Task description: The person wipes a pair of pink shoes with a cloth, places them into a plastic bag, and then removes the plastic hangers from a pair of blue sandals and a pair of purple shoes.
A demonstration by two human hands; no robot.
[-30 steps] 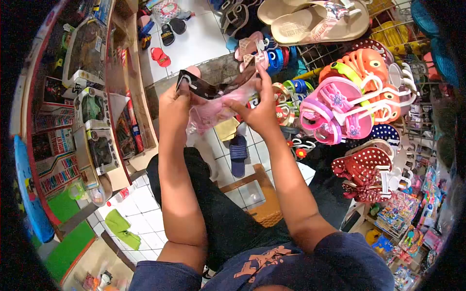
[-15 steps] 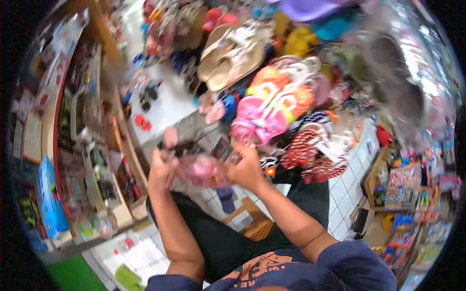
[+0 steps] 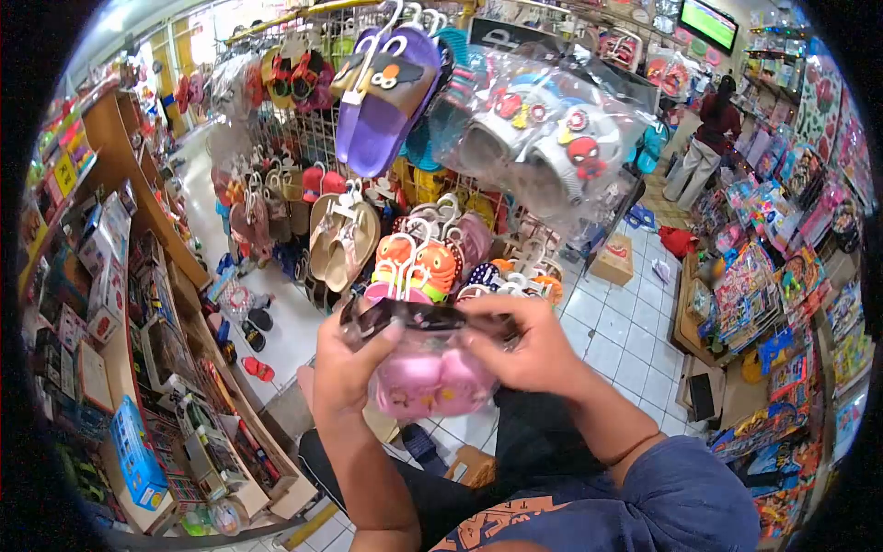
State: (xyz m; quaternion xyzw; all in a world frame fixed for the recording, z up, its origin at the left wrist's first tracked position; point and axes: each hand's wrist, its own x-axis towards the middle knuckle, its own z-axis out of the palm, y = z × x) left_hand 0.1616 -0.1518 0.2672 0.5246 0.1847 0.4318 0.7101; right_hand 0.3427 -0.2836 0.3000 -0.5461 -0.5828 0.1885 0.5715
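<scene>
A pair of pink children's shoes [image 3: 434,382] hangs in a clear plastic bag between my two hands. The bag's dark top edge [image 3: 428,316] runs from one hand to the other. My left hand [image 3: 354,354] is closed on the left end of that edge, thumb in front. My right hand [image 3: 524,345] pinches the right end, its thumb pressed over the plastic. Behind the hands, orange sandals [image 3: 418,264] and beige sandals [image 3: 342,241] hang on white hangers.
Purple slippers [image 3: 386,110] and bagged grey clogs [image 3: 543,138] hang on the rack ahead. Shelves with boxed goods [image 3: 138,455] stand at left. At right are a cardboard box [image 3: 613,259], toy packets [image 3: 750,299] and, farther back, a person [image 3: 713,133].
The view has tilted up, showing more of the rack and the room. Both hands have brought the bag higher, and the pink shoes now hang below its dark edge.
</scene>
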